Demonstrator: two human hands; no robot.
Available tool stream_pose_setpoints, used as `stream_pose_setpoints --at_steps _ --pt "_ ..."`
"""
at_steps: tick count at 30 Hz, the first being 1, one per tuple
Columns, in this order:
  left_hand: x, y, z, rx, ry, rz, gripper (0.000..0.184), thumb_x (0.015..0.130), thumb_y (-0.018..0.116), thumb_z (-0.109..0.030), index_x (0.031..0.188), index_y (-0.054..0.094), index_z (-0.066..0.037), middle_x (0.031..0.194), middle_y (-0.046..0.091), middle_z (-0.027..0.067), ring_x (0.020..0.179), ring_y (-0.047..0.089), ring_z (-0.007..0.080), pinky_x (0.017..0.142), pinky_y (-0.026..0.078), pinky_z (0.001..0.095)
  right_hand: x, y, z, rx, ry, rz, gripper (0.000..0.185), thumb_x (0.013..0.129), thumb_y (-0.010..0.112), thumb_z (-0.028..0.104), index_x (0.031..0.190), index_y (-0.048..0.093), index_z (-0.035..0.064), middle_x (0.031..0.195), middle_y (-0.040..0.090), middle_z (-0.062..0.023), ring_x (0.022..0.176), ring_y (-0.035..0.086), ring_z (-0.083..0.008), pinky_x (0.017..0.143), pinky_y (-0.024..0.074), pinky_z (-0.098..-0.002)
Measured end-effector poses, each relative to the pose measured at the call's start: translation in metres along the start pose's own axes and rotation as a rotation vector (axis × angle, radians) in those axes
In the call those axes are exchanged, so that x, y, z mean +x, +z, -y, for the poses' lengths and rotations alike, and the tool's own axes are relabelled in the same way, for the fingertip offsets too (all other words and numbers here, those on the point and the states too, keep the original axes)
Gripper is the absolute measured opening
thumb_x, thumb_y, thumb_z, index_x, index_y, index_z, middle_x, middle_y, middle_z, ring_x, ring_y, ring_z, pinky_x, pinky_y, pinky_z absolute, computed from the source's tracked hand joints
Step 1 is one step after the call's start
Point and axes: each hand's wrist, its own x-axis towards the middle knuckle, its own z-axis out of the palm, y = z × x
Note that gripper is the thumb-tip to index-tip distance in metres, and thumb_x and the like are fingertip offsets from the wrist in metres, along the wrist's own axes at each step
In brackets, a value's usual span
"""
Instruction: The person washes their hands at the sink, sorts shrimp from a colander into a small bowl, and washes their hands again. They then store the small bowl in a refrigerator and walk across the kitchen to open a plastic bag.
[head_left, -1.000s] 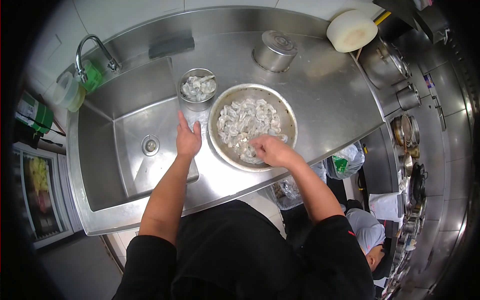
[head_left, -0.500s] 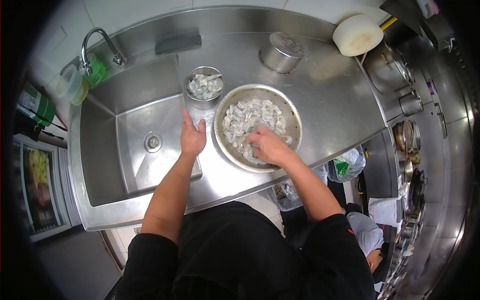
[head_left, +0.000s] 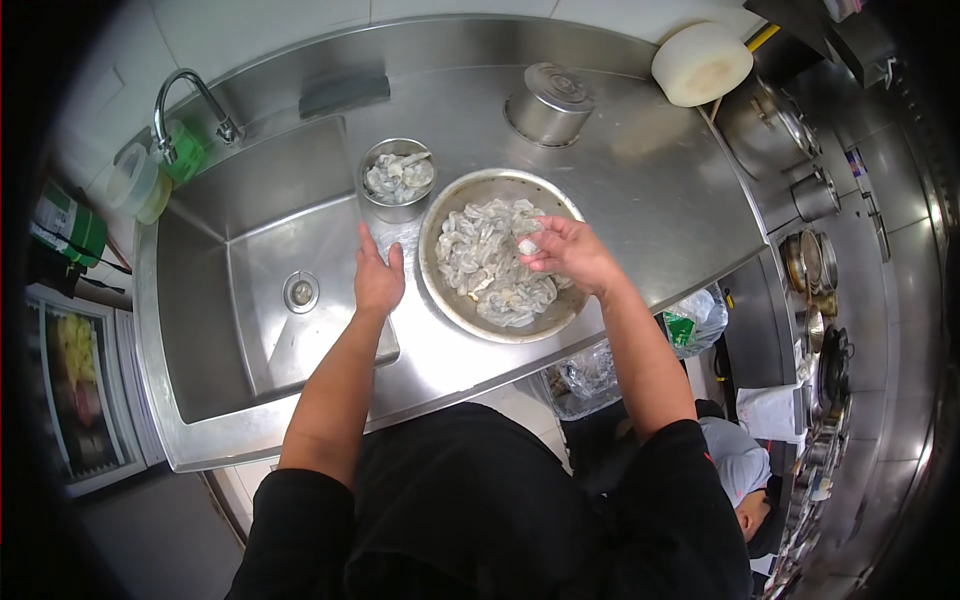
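Stainless-steel worktop (head_left: 660, 200) spreads under everything, with a sink (head_left: 260, 265) let into it left of the wide metal bowl (head_left: 450, 305). That bowl sits near the front edge, presumably for easy reach, and holds a heap of raw peeled shrimp (head_left: 480, 250). Beyond the bowl stands an upside-down steel pot (head_left: 550, 105); beyond it and to its left, a round steel container (head_left: 400, 212) bears more shrimp. Between bowl and sink, the left hand (head_left: 379, 280) is relaxed, thumb apart from fingers, grasping nothing. Above the bowl's right side, the right hand (head_left: 578, 255) pinches, thumb and fingers barely parted, a small pale piece (head_left: 528, 246); half hidden by the fingertips, it is probably a single shrimp, gripped this finely because it is little.
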Motion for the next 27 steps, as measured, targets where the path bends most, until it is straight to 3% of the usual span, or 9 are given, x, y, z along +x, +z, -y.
stream_pose_setpoints --at_steps 3,12,15,18,21,24,27 --pt "-0.001 -0.001 -0.002 -0.008 0.011 -0.007 0.076 0.097 0.048 -0.036 0.153 0.004 -0.008 0.135 0.043 0.0306 0.116 0.052 0.0452 0.099 0.043 0.0469 0.003 -0.002 -0.003 0.066 0.032 0.012 0.041 0.098 0.057 0.02 0.128 0.049 -0.006 0.113 0.062 -0.0143 0.095 0.068 -0.0228 0.076 0.0576 -0.0275" --pt "-0.004 -0.004 -0.006 -0.004 -0.001 -0.01 0.078 0.097 0.049 -0.036 0.153 0.005 -0.006 0.135 0.043 0.0325 0.116 0.052 0.0457 0.098 0.043 0.0469 0.005 0.005 -0.005 0.232 0.073 -0.051 0.049 0.098 0.053 0.017 0.134 0.037 -0.0125 0.111 0.062 -0.0171 0.092 0.069 -0.0273 0.079 0.0575 -0.029" --pt "-0.001 0.009 -0.001 -0.004 0.011 -0.012 0.077 0.096 0.049 -0.036 0.153 0.006 -0.006 0.133 0.044 0.0323 0.115 0.052 0.0457 0.097 0.044 0.0473 0.011 0.012 -0.007 0.138 0.034 -0.057 0.044 0.096 0.055 0.015 0.132 0.046 -0.0087 0.114 0.063 -0.0159 0.091 0.069 -0.0247 0.079 0.0566 -0.0304" --pt "-0.001 -0.001 -0.002 0.003 -0.017 -0.009 0.077 0.096 0.05 -0.037 0.153 0.007 -0.006 0.129 0.046 0.0311 0.112 0.053 0.0452 0.096 0.044 0.0477 0.033 0.043 0.02 -0.182 -0.151 -0.081 0.035 0.094 0.057 0.015 0.125 0.058 -0.0014 0.114 0.065 -0.0137 0.093 0.068 -0.0193 0.077 0.0556 -0.0312" --pt "-0.003 -0.004 -0.005 -0.021 -0.026 -0.003 0.078 0.095 0.051 -0.036 0.153 0.007 -0.007 0.128 0.047 0.0306 0.111 0.054 0.0447 0.095 0.045 0.0472 0.046 0.086 0.06 -0.373 -0.409 -0.193 0.029 0.091 0.061 0.016 0.117 0.066 0.0038 0.114 0.066 -0.0172 0.099 0.067 -0.0232 0.082 0.0536 -0.0365" --pt "-0.003 -0.003 -0.004 -0.038 -0.029 -0.015 0.078 0.095 0.052 -0.036 0.153 0.008 -0.006 0.128 0.047 0.0299 0.111 0.054 0.0444 0.095 0.045 0.047 0.082 0.112 0.07 -0.795 -0.735 -0.076 0.035 0.089 0.064 0.017 0.121 0.063 0.0021 0.107 0.069 -0.0177 0.095 0.067 -0.0287 0.084 0.0517 -0.0376" --pt "-0.003 -0.003 -0.003 -0.049 -0.024 -0.027 0.078 0.095 0.052 -0.035 0.152 0.009 -0.005 0.128 0.047 0.0301 0.11 0.054 0.0446 0.094 0.045 0.0469 0.102 0.132 0.075 -0.951 -0.695 -0.064 0.034 0.087 0.064 0.015 0.117 0.064 0.0016 0.111 0.066 -0.0205 0.095 0.065 -0.0362 0.087 0.0501 -0.0429"
